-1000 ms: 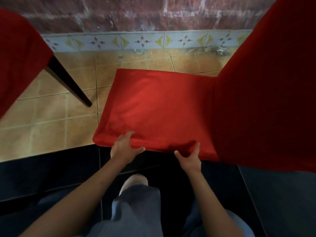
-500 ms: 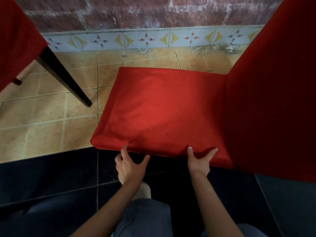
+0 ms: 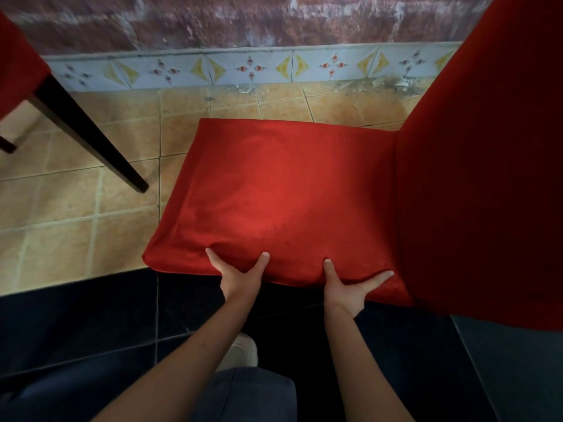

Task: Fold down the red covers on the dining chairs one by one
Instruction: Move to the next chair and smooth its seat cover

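Both hands, left hand [image 3: 240, 277] and right hand [image 3: 347, 284], grip the red cover's [image 3: 289, 202] near edge, above tan floor tiles [image 3: 76, 239] by a brick wall [image 3: 243, 19].

I see tan floor tiles [image 3: 70, 239] at left, dark tiles [image 3: 76, 324] across the lower frame, a patterned tile border [image 3: 249, 68] under a brick wall [image 3: 243, 19] up top.
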